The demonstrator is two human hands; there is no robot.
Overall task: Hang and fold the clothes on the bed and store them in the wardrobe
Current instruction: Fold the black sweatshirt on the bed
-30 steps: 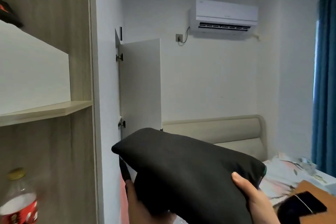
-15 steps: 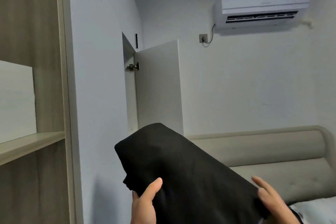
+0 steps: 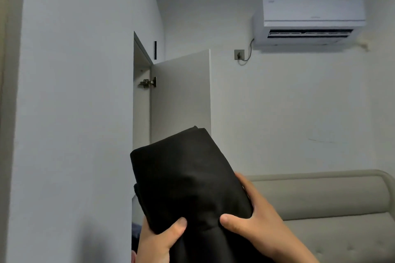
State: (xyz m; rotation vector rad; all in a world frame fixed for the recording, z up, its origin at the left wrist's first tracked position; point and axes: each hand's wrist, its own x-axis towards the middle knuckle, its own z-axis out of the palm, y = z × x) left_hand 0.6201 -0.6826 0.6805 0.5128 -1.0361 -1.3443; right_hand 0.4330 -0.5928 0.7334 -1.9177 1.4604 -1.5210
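Observation:
A folded black garment (image 3: 188, 177) is held up in front of me at bottom centre. My left hand (image 3: 158, 243) grips its lower left edge, thumb on top. My right hand (image 3: 263, 222) grips its right side, thumb pressed on the front and fingers round the edge. Beyond the garment the wardrobe (image 3: 74, 113) shows a white side panel, and an open white door (image 3: 180, 96) stands out on a metal hinge. The garment's far corner overlaps the bottom of that door. The wardrobe's inside is hidden from here.
A beige padded headboard (image 3: 320, 198) runs along the wall at lower right. An air conditioner (image 3: 312, 21) hangs high on the right, with a wall socket (image 3: 239, 55) and cable beside it. Something dark shows low in the wardrobe opening (image 3: 135, 235).
The view has swung right, past the wooden shelves and bottle, which are out of sight. Both hands shifted along the garment and now grip it nearer its close end.

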